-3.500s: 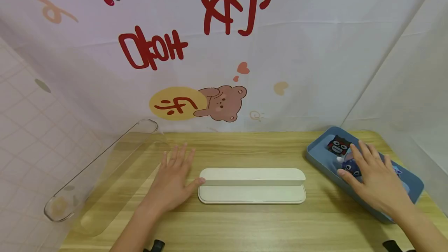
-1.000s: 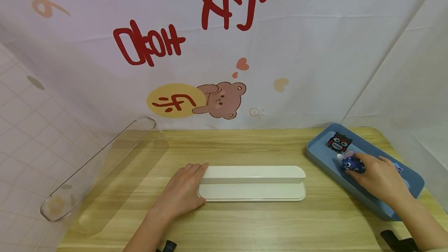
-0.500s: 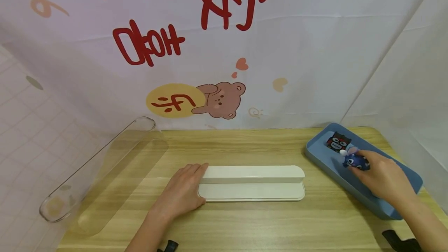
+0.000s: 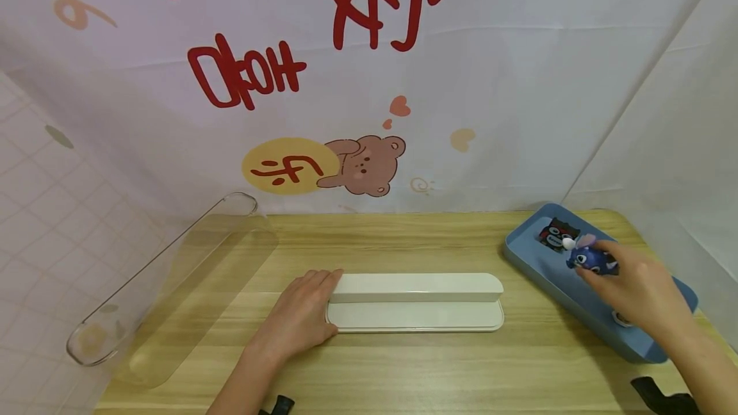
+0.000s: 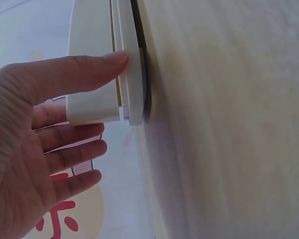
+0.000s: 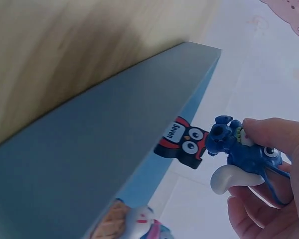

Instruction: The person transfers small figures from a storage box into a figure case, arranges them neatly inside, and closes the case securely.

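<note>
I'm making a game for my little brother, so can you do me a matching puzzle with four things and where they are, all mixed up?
1. Blue toy
2. Owl
3. White stand
4. Clear bin

A. lying in the tray
B. left of the left hand
C. pinched in the right hand
D. gripped at one end

Pairs: 1-C, 2-A, 3-D, 4-B

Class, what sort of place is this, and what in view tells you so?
Probably a small screened-off work booth: a wood-grain tabletop, a printed white sheet hanging behind it, and a blue tray on the person's right.
</note>
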The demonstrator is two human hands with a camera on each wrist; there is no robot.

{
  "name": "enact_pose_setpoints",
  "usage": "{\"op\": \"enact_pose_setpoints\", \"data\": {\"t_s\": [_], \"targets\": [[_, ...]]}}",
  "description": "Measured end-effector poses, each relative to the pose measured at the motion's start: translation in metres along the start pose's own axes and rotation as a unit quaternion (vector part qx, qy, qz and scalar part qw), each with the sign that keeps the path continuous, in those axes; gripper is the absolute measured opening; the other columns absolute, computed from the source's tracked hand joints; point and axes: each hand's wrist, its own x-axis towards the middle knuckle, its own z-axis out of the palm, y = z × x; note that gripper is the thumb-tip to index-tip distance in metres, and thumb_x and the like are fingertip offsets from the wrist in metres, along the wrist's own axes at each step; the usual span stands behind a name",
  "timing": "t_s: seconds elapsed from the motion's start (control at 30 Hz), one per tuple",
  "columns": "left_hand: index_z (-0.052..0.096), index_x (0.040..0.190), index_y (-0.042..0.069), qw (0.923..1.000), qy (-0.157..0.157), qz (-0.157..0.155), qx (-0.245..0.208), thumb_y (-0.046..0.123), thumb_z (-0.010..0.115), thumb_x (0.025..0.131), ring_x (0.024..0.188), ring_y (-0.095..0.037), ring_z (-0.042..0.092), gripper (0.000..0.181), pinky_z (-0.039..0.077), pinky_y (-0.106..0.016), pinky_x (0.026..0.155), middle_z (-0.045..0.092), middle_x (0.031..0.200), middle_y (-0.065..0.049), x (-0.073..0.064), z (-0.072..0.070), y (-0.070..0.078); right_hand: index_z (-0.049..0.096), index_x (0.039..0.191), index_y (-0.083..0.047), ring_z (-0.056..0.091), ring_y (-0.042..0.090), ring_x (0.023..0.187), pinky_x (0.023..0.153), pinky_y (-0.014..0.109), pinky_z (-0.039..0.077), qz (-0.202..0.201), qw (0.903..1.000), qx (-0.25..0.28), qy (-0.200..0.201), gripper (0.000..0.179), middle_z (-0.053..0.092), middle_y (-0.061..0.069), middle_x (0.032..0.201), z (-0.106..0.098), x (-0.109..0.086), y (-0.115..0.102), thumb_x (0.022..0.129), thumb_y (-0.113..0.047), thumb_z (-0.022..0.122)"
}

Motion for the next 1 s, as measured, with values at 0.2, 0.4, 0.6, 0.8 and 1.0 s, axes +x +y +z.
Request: {"op": "enact_pose_setpoints", "data": {"t_s": [0.2,0.4,0.6,0.8,1.0], "targets": [[0.060,0.141,-0.004,1.0000,0.004,0.003,0.002,0.012,0.100,0.058,0.118,-0.029,0.062,0.093,0.052,-0.049,0.102,0.069,0.126,-0.012,0.000,-0.001,-0.001,0.058,0.130,0.013,0.064,0.062,0.092,0.056,0.054,0.059,0.004,0.9999,0.009,0.010,0.062,0.062,0.044,0.116,-0.004,0.000,-0.007,0.087,-0.023,0.086],[0.060,0.140,-0.004,0.9999,0.007,0.006,0.004,0.010,0.099,0.058,0.116,-0.029,0.063,0.091,0.053,-0.048,0.101,0.069,0.125,-0.012,-0.001,-0.001,-0.001,0.060,0.128,0.009,0.064,0.058,0.095,0.055,0.034,0.054,-0.005,0.9994,0.017,0.031,0.059,0.064,0.039,0.116,-0.006,-0.001,-0.014,0.086,-0.021,0.087],[0.060,0.140,-0.005,0.9999,0.008,0.006,0.005,0.010,0.099,0.059,0.116,-0.030,0.063,0.091,0.052,-0.049,0.101,0.069,0.125,-0.013,0.000,-0.001,-0.001,0.060,0.128,0.009,0.063,0.055,0.096,0.060,0.043,0.053,0.006,0.9994,0.016,0.031,0.059,0.063,0.037,0.118,-0.009,-0.003,-0.022,0.087,-0.026,0.086],[0.059,0.140,-0.006,1.0000,0.006,0.006,0.004,0.010,0.100,0.059,0.116,-0.029,0.062,0.091,0.053,-0.049,0.100,0.069,0.125,-0.013,0.000,-0.002,0.001,0.060,0.127,0.010,0.063,0.051,0.091,0.059,0.038,0.050,0.004,0.9989,0.017,0.044,0.061,0.064,0.035,0.115,-0.010,-0.004,-0.031,0.086,-0.026,0.088],[0.059,0.140,-0.006,1.0000,0.003,0.006,0.005,0.010,0.099,0.060,0.117,-0.029,0.062,0.091,0.052,-0.049,0.101,0.069,0.125,-0.013,0.000,-0.002,0.001,0.063,0.123,0.009,0.067,0.041,0.081,0.054,0.017,0.044,-0.035,0.9945,0.037,0.091,0.060,0.066,0.033,0.109,-0.011,-0.005,-0.040,0.077,-0.016,0.093]]}}
